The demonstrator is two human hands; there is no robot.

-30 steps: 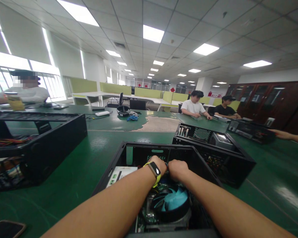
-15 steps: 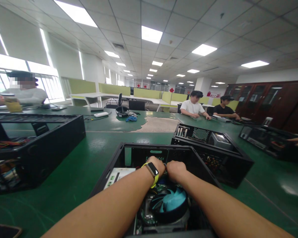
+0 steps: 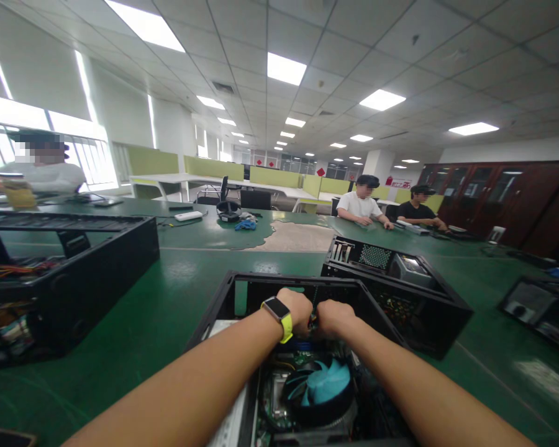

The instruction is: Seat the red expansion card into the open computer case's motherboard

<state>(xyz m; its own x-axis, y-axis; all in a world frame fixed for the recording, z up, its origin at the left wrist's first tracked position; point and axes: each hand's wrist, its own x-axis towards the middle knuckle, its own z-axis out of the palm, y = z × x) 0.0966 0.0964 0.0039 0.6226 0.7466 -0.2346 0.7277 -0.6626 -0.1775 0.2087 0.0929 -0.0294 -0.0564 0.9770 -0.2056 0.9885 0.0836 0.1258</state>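
Observation:
My left hand (image 3: 297, 310), with a yellow-banded watch (image 3: 278, 315) on its wrist, is closed inside an open black computer case (image 3: 302, 280). My right hand (image 3: 335, 318) is closed beside it, the two nearly touching. Small dark and reddish bits, perhaps cable ends, show in the gap between them; the fingertips are hidden, so what they grip cannot be made out. Below the hands lie the green motherboard (image 3: 302, 356) and a cooling fan (image 3: 323, 382) with blue blades. A pale metal box (image 3: 228, 416) fills the case's left side, partly under my left forearm.
A second black case (image 3: 400, 310) stands just right of mine, another (image 3: 107, 279) at the left, a third (image 3: 540, 310) at far right. A phone (image 3: 7, 437) lies at the bottom left corner. Several people sit around the green table (image 3: 190, 267).
Both hands stay together inside the case, with slight shifts. The far-right case has moved right and nearer, and another person's hand beside it has left view.

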